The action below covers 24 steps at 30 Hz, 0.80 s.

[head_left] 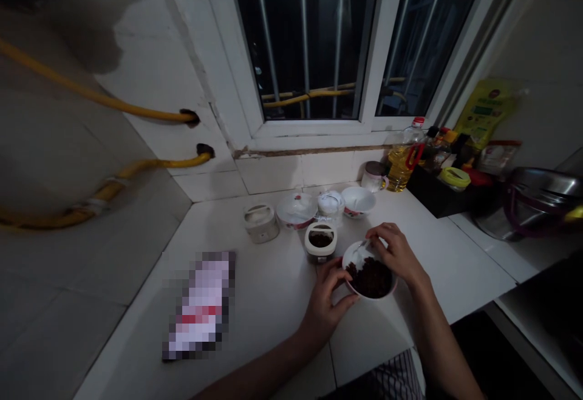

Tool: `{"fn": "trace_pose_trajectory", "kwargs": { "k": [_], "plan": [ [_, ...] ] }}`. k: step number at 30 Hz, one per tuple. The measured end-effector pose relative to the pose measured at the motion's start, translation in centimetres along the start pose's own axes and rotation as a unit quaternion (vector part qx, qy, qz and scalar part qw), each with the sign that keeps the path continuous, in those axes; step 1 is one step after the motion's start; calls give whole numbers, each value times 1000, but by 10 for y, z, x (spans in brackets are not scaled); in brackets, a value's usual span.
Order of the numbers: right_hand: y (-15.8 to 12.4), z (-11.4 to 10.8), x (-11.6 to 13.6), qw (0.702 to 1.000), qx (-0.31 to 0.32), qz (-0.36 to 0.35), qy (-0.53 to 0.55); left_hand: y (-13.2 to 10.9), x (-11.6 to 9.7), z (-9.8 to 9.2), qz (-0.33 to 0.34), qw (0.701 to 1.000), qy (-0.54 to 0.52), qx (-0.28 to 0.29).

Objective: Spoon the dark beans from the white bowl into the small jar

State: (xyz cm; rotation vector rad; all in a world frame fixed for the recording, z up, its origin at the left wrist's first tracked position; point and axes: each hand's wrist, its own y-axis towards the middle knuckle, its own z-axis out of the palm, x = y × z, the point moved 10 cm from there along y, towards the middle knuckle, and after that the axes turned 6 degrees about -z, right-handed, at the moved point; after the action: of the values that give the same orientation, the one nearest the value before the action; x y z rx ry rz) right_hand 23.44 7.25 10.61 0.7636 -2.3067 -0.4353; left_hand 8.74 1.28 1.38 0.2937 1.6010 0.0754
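As a pale spoon (359, 249) is pinched by the right hand (394, 253), a white bowl (350, 258) of dark crumbly food (371, 278) is steadied by the curled left hand (324, 310) near the white tiled counter's (268, 303) front edge.

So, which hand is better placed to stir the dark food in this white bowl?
Probably the right hand: it seems to hold the spoon already at the dark food, while the left hand grips the rim of the white bowl.

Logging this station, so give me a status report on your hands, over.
Left hand holding bowl at rim. Right hand on spoon, in dark brown food. Small tub beside bowl.
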Motion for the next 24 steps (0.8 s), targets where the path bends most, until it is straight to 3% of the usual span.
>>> {"fn": "trace_pose_trajectory", "kwargs": {
  "k": [4,13,18,24],
  "plan": [
    [0,16,6,998,50,4,24,0,0,0,0,1000,0,-1],
    [-3,15,-9,989,15,82,125,0,2,-1,0,1000,14,-4],
    [-9,15,-35,949,-19,203,241,0,4,1,-1,1000,-12,8],
    [-12,10,-51,908,-77,260,319,0,2,2,10,1000,-21,11]
  ]
}}
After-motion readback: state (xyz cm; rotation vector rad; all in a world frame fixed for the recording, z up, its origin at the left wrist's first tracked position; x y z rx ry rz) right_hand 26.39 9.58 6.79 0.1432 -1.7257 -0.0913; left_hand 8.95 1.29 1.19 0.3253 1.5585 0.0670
